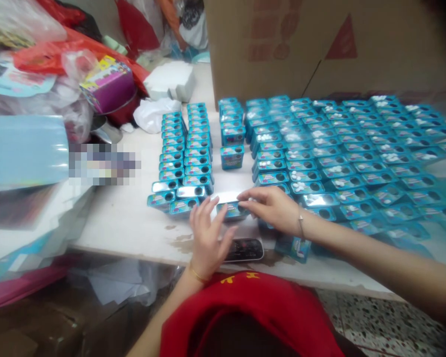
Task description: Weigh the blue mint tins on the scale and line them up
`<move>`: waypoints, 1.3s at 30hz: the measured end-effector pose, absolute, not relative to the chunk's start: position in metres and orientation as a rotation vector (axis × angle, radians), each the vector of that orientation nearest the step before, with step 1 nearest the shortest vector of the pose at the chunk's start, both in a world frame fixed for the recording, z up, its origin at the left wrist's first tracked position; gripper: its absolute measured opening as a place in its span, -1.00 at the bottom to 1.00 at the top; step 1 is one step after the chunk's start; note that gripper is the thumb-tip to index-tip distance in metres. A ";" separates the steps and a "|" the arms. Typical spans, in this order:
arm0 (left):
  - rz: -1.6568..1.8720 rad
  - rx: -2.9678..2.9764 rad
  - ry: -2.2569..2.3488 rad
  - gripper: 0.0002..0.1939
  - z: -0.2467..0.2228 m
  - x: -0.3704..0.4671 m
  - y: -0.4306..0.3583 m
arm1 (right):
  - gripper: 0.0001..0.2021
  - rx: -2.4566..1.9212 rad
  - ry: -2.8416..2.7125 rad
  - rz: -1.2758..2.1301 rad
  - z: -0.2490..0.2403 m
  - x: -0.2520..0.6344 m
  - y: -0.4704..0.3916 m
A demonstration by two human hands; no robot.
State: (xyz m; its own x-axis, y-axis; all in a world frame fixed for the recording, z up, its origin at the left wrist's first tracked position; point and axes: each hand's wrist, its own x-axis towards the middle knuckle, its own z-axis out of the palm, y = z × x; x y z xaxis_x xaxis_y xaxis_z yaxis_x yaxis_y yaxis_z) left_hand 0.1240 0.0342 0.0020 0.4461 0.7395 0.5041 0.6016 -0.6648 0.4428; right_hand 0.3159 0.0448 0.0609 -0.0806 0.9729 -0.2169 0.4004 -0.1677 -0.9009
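A small blue printed tin (pixel 230 210) with a dark round opening at one end is between my two hands. It sits against a shiny pale surface, which looks like the plate of a scale; a black panel (pixel 244 249) with a white rim lies in front. My left hand (pixel 208 238) has its fingers spread, the fingertips at the tin's left end. At the right end, my right hand (pixel 269 206) has thumb and fingers pinched together near the opening. Whether they grip the tin or a small piece is hidden. Another blue tin (pixel 296 248) lies below my right wrist.
Two rows of similar tins (pixel 197 161) stand left; a large block of tins (pixel 330 148), several topped with white pellets, fills the right. One tin (pixel 232 156) stands between. Behind is a cardboard box (pixel 319 49). Bags and a purple box (pixel 109 87) crowd the left.
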 end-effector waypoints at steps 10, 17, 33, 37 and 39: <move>1.138 2.324 1.247 -0.65 -0.006 0.102 0.031 | -0.79 -1.564 -1.111 1.405 0.081 0.323 0.037; 1.208 2.233 1.350 -0.71 -0.005 0.085 0.029 | -0.83 -1.387 -0.661 1.543 0.082 0.350 0.013; 0.981 2.491 1.033 -0.56 0.019 0.109 0.055 | -0.80 -1.368 -0.515 1.534 0.076 0.372 -0.031; 0.767 2.547 1.014 -0.35 0.014 0.122 0.065 | -0.80 -1.277 -0.465 1.640 0.070 0.355 -0.034; 0.711 2.530 0.997 -0.48 0.013 0.127 0.069 | -0.79 -1.226 -0.443 1.698 0.066 0.340 -0.036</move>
